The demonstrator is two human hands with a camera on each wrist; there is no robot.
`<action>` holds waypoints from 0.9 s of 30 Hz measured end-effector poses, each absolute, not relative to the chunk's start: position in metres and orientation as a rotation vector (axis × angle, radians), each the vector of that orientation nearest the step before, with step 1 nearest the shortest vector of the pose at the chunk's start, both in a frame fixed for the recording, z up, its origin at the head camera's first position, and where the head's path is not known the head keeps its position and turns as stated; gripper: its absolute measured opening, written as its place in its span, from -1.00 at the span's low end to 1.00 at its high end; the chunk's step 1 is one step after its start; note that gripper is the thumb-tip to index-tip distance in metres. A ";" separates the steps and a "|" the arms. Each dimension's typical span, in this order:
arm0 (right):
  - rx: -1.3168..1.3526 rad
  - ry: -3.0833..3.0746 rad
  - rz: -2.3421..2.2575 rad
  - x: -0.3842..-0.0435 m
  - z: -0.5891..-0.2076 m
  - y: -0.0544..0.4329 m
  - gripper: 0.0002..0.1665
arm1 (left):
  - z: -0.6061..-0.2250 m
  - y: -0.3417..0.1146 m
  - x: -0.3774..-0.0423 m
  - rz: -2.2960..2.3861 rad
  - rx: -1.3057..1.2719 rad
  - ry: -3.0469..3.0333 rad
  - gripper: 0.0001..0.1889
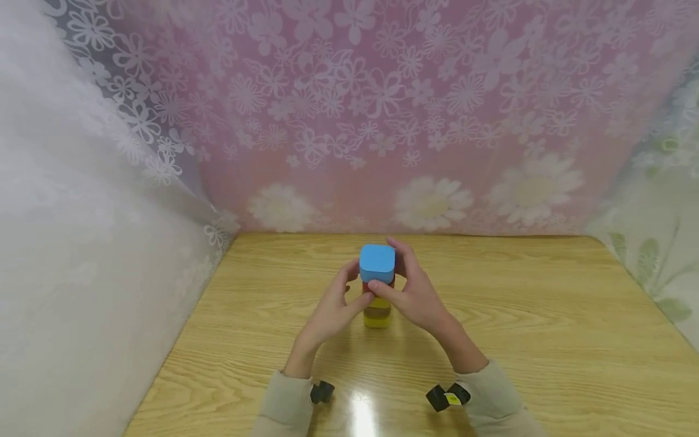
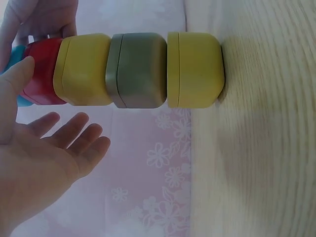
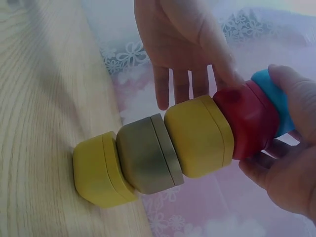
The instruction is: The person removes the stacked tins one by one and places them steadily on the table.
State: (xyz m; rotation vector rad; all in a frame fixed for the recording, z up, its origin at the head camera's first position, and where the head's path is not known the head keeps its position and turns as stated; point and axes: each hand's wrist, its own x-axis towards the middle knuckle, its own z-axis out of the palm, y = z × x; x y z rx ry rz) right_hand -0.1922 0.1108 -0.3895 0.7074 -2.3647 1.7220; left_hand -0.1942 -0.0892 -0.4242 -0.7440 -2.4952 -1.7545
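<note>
A stack of rounded square boxes stands on the table: a yellow box (image 2: 197, 69) at the bottom, then an olive box (image 2: 140, 69), a second yellow box (image 2: 86, 69), a red box (image 3: 247, 118) and a blue box (image 1: 377, 258) on top. My right hand (image 1: 420, 297) holds the blue box, thumb on its near side and fingers round the far right side. The left hand (image 1: 330, 309) is at the stack's left; its thumb touches the red box while its other fingers extend loosely, apart from the stack.
The wooden table (image 1: 246, 340) stretches out on all sides of the stack. Behind it hangs a pink floral curtain (image 1: 349, 121), with a pale sheet (image 1: 82, 243) along the left. Black wrist-worn devices (image 1: 437, 397) show near both sleeves.
</note>
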 end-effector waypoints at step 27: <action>0.686 -2.365 1.723 -0.191 -0.390 0.109 -0.06 | -0.429 -0.073 -0.194 -1.760 -0.719 -2.441 -0.36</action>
